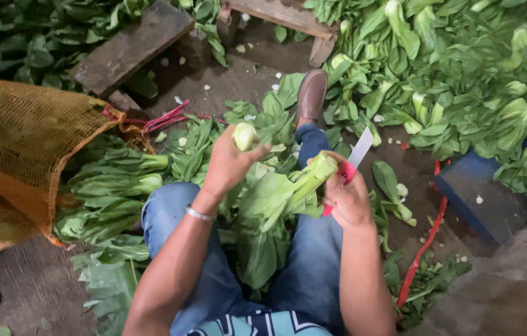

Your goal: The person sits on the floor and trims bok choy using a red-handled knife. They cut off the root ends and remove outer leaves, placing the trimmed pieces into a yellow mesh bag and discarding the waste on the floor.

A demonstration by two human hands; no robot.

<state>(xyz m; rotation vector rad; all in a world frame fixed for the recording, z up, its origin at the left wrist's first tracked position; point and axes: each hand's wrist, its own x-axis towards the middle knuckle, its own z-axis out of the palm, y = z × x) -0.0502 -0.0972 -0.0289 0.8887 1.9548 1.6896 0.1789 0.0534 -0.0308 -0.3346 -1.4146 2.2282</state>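
1. One orange mesh sack (21, 155) lies at far left, its mouth toward a stack of bok choy heads (117, 186).
2. Left hand (229, 163): fingers clamped on one bok choy base (244, 135).
3. Right hand (347, 196): fingers closed on one red-handled knife (355, 158) and a second bok choy (288, 190), above the lap.
4. One brown shoe (311, 94) points ahead.
5. Large bok choy pile (456, 68) fills upper right; one blue crate (481, 193) sits beside it.
6. Bare dirt floor (518, 292) shows lower right.
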